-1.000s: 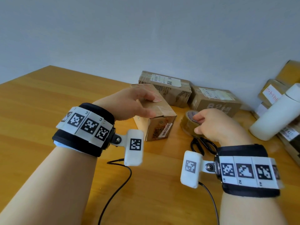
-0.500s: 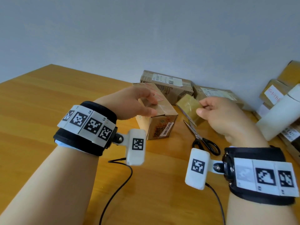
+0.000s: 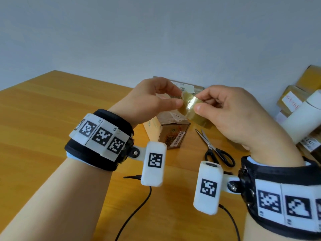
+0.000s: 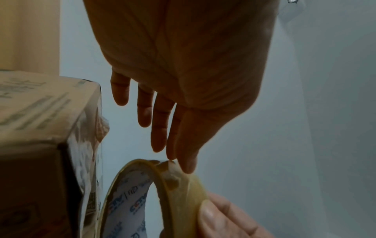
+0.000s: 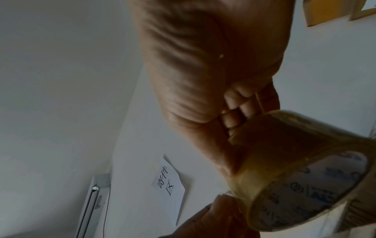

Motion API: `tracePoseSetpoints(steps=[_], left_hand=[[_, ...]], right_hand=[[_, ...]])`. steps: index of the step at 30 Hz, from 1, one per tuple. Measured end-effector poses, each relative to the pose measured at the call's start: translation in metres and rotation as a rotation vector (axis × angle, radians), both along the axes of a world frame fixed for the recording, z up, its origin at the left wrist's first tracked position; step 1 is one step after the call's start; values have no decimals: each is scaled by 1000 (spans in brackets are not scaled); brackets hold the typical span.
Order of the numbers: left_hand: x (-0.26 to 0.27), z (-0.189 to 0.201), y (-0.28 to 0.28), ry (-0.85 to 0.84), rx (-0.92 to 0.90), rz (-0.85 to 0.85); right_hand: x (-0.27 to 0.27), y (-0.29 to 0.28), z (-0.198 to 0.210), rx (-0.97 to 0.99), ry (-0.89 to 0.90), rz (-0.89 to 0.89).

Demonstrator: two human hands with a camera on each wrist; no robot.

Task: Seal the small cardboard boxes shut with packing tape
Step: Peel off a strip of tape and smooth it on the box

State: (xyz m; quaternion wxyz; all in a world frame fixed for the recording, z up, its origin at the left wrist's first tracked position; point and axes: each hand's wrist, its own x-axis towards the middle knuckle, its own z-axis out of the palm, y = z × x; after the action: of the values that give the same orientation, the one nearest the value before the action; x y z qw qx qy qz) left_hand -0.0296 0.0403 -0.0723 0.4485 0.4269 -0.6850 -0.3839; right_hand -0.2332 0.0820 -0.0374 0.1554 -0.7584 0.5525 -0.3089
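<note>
My right hand [image 3: 201,103] grips a roll of yellowish packing tape [image 3: 191,110], held in the air above the table, with thumb on the outside and fingers curled through the core. In the right wrist view the tape roll [image 5: 295,169] fills the lower right. My left hand [image 3: 175,100] pinches the crinkled loose tape end [image 4: 171,167] at the roll's rim with thumb and forefinger, the other fingers straight. Below the hands a small cardboard box [image 3: 166,133] with a printed label stands on the wooden table [image 3: 52,127], untouched.
Black-handled scissors [image 3: 215,152] lie right of the box. More cardboard boxes [image 3: 189,86] lie against the back wall, with a pile of boxes [image 3: 293,96] and a white cylinder [image 3: 305,122] at the far right. Cables trail across the near table.
My right hand lifted the tape roll off the table to chest height. My left hand let go of the small box and rose to pinch the tape's end.
</note>
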Motion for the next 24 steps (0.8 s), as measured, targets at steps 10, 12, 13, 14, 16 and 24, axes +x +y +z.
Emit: tracePoseSetpoints(steps=[10, 12, 13, 14, 16, 24], left_hand=[[-1, -2, 0, 81, -60, -85], [-1, -1, 0, 94, -78, -95], [0, -1, 0, 97, -90, -96], [1, -1, 0, 102, -99, -99], [2, 0, 1, 131, -106, -110], [-5, 2, 3, 101, -207, -132]], right_hand=[[6, 0, 0, 14, 32, 31], [6, 0, -1, 22, 29, 32], [6, 0, -1, 24, 28, 35], [6, 0, -1, 29, 25, 38], [6, 0, -1, 41, 21, 46], [6, -2, -2, 33, 11, 52]])
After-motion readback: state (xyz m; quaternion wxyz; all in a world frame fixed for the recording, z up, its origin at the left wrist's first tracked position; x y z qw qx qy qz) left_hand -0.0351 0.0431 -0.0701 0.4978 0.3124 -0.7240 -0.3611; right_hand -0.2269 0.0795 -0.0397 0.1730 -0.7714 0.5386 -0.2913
